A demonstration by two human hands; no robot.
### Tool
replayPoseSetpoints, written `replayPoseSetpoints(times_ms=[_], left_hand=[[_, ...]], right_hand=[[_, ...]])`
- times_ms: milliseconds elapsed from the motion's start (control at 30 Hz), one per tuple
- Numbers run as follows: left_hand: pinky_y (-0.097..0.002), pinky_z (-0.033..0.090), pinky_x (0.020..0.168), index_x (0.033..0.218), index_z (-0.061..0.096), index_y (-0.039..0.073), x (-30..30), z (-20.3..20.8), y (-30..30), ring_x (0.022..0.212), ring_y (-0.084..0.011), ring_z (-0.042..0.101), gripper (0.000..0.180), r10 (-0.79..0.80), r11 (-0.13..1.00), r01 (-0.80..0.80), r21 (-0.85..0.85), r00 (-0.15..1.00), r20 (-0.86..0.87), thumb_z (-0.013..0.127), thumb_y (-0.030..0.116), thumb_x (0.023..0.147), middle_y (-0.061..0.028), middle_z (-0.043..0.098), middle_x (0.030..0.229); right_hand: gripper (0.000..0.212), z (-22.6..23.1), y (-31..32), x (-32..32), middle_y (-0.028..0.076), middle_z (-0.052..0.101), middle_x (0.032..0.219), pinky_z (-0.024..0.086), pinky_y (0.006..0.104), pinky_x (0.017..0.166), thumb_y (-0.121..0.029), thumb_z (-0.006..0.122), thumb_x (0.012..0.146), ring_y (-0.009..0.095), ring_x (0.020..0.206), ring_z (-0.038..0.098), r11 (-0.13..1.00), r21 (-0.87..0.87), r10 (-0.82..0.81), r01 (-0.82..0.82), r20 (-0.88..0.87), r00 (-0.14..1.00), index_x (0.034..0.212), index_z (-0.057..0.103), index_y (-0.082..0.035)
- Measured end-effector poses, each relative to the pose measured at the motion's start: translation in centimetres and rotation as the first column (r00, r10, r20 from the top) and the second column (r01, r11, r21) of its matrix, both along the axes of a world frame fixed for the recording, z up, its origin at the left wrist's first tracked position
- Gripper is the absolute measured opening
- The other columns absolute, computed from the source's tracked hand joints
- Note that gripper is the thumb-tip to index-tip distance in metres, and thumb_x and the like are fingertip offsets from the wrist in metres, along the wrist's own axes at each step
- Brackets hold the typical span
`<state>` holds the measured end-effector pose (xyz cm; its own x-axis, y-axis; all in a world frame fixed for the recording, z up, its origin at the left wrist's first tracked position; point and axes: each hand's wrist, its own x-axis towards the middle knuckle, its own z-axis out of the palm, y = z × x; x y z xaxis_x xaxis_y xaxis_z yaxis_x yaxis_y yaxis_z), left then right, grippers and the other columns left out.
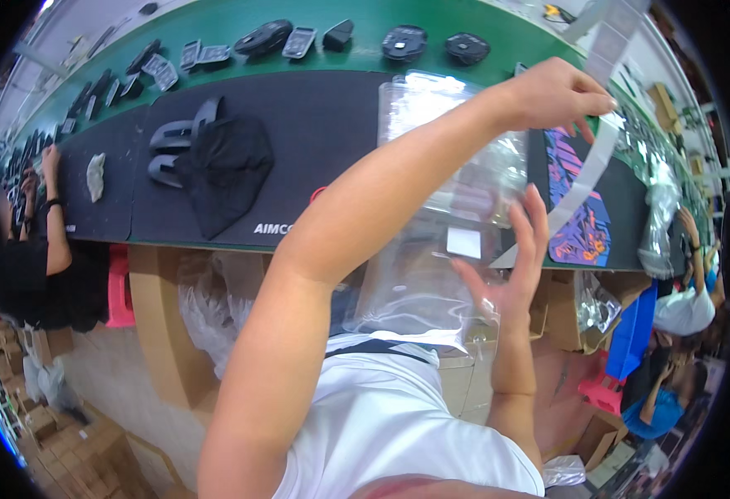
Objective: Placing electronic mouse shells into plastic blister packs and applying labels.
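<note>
My left hand [558, 98] reaches across to the upper right, thumb and fingers pinched on a long translucent label strip [585, 179]. The strip runs down from the top right edge and curves toward my other hand. My right hand [510, 266] is held with thumb and fingers spread, over the right side of a clear plastic bag [406, 283]. A small white rectangular label [464, 243] lies beside its thumb, seemingly on the bag. More shiny clear plastic bags [431, 100] lie behind, partly hidden by my left forearm.
On the black mat [315, 125] are a black cloth pouch [236, 162] and curved black parts [168, 133]. Black shells [404, 43] line the green tabletop [356, 62]. A patterned purple-orange piece [579, 237] lies right. Cardboard boxes [158, 324] stand below; people work at both sides.
</note>
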<state>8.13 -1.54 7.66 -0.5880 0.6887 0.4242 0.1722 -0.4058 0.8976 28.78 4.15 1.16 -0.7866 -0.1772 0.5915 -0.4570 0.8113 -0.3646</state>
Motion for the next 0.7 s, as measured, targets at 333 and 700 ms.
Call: replayPoseSetpoints(times_ms=[333,700], left_hand=[[-0.0290,0.054,0.069,0.127,0.059,-0.008,2.8,2.7,-0.5,0.086,-0.0186,0.071,0.049,-0.002,0.998,0.002,0.062,1.000,0.010,0.062,0.029,0.095,-0.0147,0.068,0.111],[-0.0468,0.054,0.078,0.106,0.060,-0.008,14.3,7.5,-2.6,0.087,-0.0413,0.067,0.057,-0.002,0.988,-0.119,-0.095,0.615,-0.788,0.065,0.046,0.086,-0.0253,0.068,0.087]], right_hand=[[0.090,-2.7,-0.8,-3.6,0.014,0.059,0.127,0.044,0.0382,0.096,-0.020,0.090,0.063,0.027,0.107,0.061,0.683,-0.718,-0.030,0.137,0.160,0.987,0.138,0.045,0.001],[0.035,-3.7,2.0,-5.1,0.000,0.070,0.094,0.045,0.0236,0.068,-0.018,0.076,0.084,0.011,0.080,0.061,0.726,-0.687,0.016,0.037,0.071,0.997,0.110,0.063,0.002]])
